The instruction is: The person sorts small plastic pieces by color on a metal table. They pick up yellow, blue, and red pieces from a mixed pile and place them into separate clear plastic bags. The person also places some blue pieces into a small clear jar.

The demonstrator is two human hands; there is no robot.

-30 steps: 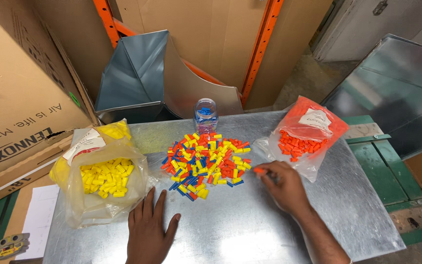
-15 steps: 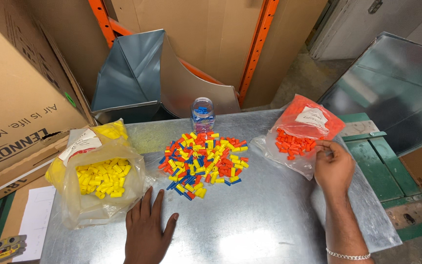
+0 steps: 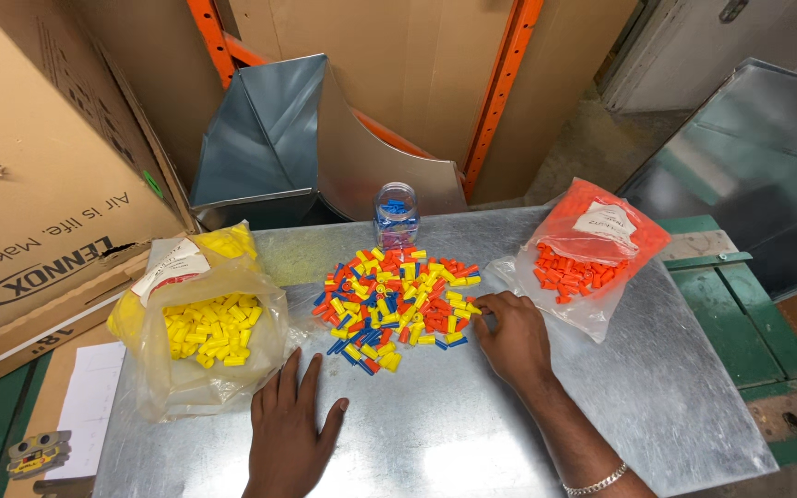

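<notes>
A pile of small caps (image 3: 397, 300) lies at the middle of the table (image 3: 601, 387). Just behind it stands a small jar (image 3: 397, 214). Left of the pile lies a bag (image 3: 197, 327) with caps in it; right of the pile lies a second bag (image 3: 588, 258), also with caps inside. The right hand (image 3: 512, 337) rests at the pile's right edge, touching it. The left hand (image 3: 290, 433) lies flat on the table before the pile, just beside the left bag. Behind the table stands a sheet-metal duct piece (image 3: 279, 138), with a cardboard box (image 3: 39, 184) to its left.
</notes>
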